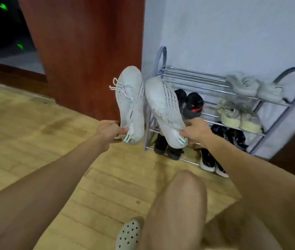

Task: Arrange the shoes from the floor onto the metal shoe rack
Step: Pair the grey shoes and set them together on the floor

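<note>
Now each hand pinches one white sneaker by its heel, toes up: left hand (109, 130) on the left sneaker (131, 103), right hand (196, 131) on the right sneaker (164, 109), near the metal shoe rack (193, 76).

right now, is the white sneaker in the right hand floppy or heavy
Probably light: the right hand holds the white sneaker toe-up by the heel alone. Likely fairly stiff, since it shows no sag. Its knit upper looks soft and may squash under a squeeze.

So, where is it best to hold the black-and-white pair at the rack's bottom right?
Probably at the near ends of the black-and-white pair, coming from the front: those ends stick out past the rack, while a shelf covers the rest.
</note>
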Demonstrator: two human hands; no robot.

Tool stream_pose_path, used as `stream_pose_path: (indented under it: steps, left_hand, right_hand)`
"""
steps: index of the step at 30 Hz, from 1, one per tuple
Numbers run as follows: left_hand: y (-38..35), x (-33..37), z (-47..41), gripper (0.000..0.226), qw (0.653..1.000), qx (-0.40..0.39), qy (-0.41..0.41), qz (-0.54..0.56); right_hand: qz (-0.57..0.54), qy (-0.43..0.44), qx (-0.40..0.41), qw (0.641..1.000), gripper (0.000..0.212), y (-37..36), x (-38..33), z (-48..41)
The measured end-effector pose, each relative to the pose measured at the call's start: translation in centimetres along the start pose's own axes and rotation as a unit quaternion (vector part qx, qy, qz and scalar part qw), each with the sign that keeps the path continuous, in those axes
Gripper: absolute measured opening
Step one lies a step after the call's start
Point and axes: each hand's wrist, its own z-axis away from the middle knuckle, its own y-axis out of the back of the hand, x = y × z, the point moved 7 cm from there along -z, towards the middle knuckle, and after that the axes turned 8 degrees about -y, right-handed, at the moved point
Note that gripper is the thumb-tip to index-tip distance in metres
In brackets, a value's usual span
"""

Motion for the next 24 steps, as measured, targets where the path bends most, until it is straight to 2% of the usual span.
stream_pose_path:
  steps: [2,5,8,11,19,24]
  left_hand:
    - [-3.0,3.6,-1.4,0.042,0.999,-0.007,-0.033,0.003]
    - [-7.7,8.5,-4.1,0.049,0.997,-0.029,-0.067,-0.019]
    - [-12.1,12.9,-7.1,0.022,0.995,-0.048,-0.078,-0.038]
    - [-15.7,16.2,-10.5,0.020,0.994,-0.056,-0.075,-0.063]
    - [-21.3,19.3,-18.8,0.012,0.989,-0.085,-0.056,-0.106]
    - [-22.6,19.0,-20.6,0.011,0.989,-0.097,-0.021,-0.107]
  right_hand:
    - [-0.073,-0.002,0.017,0.997,0.020,3.7,0.8,-1.1]
    - [-0.157,-0.002,0.040,0.987,0.007,8.5,1.8,-3.3]
    - [-0.236,-0.022,0.049,0.970,0.016,12.3,2.2,-6.5]
    - [-0.306,-0.047,0.039,0.950,0.009,14.7,1.7,-9.9]
    - [-0.381,-0.085,0.012,0.921,0.007,16.1,-0.4,-17.9]
    - [-0.357,-0.104,-0.032,0.928,0.032,14.4,-1.4,-21.0]
